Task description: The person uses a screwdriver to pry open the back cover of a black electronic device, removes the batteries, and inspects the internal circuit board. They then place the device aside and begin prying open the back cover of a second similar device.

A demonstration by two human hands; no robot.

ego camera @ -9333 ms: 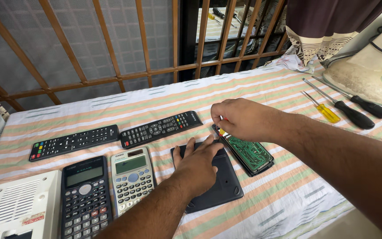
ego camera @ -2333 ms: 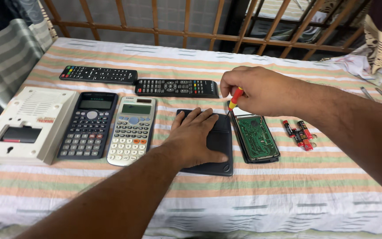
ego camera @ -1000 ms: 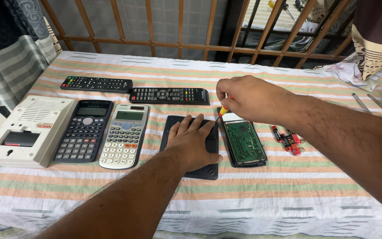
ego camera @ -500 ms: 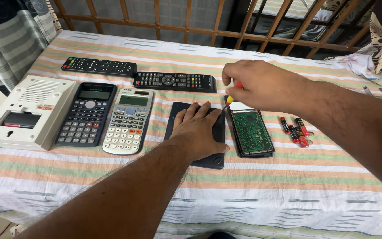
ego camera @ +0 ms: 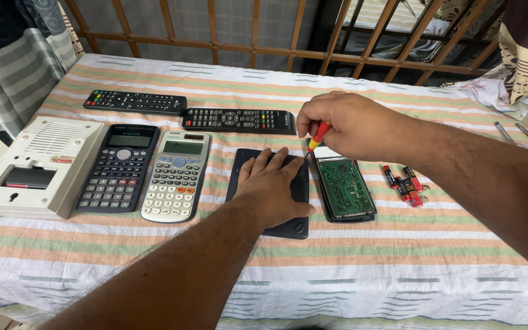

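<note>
While pressing the left hand [ego camera: 270, 189] flat on the dark cover [ego camera: 288, 229], fingers lying straight and close together, gripping nothing, simply pinning the cover to the striped worktop [ego camera: 398, 256]. Gripping a small screwdriver [ego camera: 317, 137] with a red and yellow handle in the right hand [ego camera: 349, 125], fingers clamped round the handle, tip pointing down at the top left corner of the opened calculator [ego camera: 343, 189]. Lying just right of the cover, touching it or nearly so, back off, green circuit board facing up.

Judging from this: working on a screw at that top corner of the board. Not showing whether loosening or tightening, nor whether the tip is seated in a screw head, being too small to tell.

Calling next, most likely, for holding the tool upright, pressing lightly and turning slowly, so as not to slip onto the board. Possibly calling also for steadying the opened calculator itself, now lying unheld.

Lying near on the right, apart from the calculator: a few red batteries [ego camera: 406, 185]. Lying left of the cover: a silver calculator [ego camera: 177, 176], a black calculator [ego camera: 119, 166] beside it, a white box [ego camera: 38, 165] at the far left. Lying beyond these, toward the wooden rail: two black remotes [ego camera: 238, 120].
</note>
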